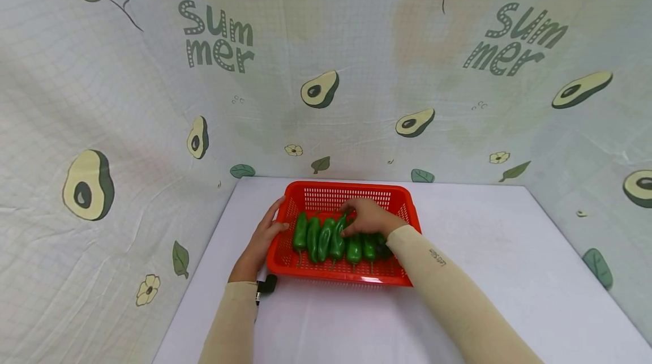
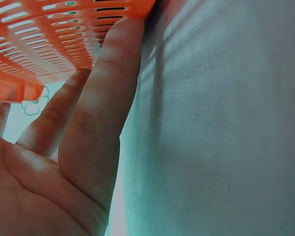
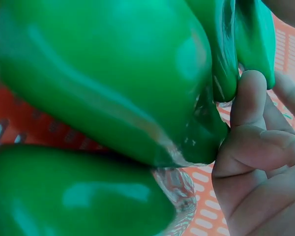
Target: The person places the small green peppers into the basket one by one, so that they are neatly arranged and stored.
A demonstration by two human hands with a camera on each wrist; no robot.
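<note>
Several glossy green peppers [image 1: 313, 239] lie side by side in a red plastic basket [image 1: 341, 280], their stems toward the near side. My right hand [image 1: 370, 217] reaches in from the right and holds the far, pointed end of one green pepper [image 1: 337, 244] between thumb and fingers. In the right wrist view, that hand [image 3: 260, 162] is close against the pepper ends, and large peppers [image 3: 103, 73] hide part of the basket. At the basket's left side, my left hand [image 1: 266, 234] rests against the rim and wall, its fingers [image 2: 101, 98] fairly straight.
The basket stands on a white-covered table [image 1: 474, 228]. A printed cloth [image 1: 367, 69] with avocados and lettering hangs behind and at both sides. A small black device [image 1: 267, 285] sits by the left wrist, near the basket's front left corner.
</note>
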